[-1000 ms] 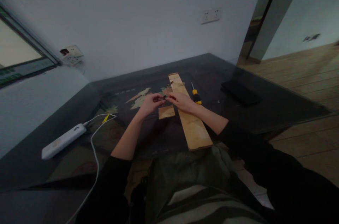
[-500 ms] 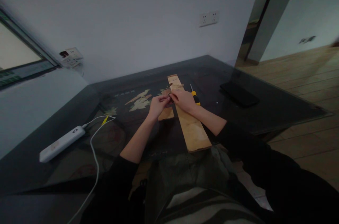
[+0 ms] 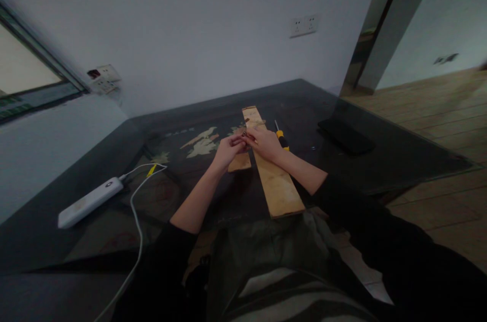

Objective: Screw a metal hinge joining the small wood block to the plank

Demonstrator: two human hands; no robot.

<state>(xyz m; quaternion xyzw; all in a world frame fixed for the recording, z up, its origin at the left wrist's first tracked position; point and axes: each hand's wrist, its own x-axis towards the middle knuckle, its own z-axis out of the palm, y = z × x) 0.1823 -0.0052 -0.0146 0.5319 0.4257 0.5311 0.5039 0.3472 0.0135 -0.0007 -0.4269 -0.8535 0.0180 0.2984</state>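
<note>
A long wooden board (image 3: 279, 185) lies on the dark table, its near end towards me. Over its left edge my left hand (image 3: 228, 151) and my right hand (image 3: 264, 142) meet, fingertips pinched together. Between them is a small dark piece, too small to name. My right hand and wrist lie over the board. Below the fingers, left of the board, sits a short wooden piece (image 3: 239, 163), partly covered by my left hand. Just right of my right hand lies a screwdriver (image 3: 281, 138) with a yellow and black handle, its shaft pointing away from me.
A white power strip (image 3: 91, 202) with a white cable (image 3: 136, 220) lies on the left of the table (image 3: 213, 195). A flat black object (image 3: 345, 137) is on the right. A wall with sockets (image 3: 303, 26) stands behind the table.
The fingers have shifted slightly, and a bit more of the small dark piece shows between them. The camera view has moved a little; the board, short piece and screwdriver stay in place.
</note>
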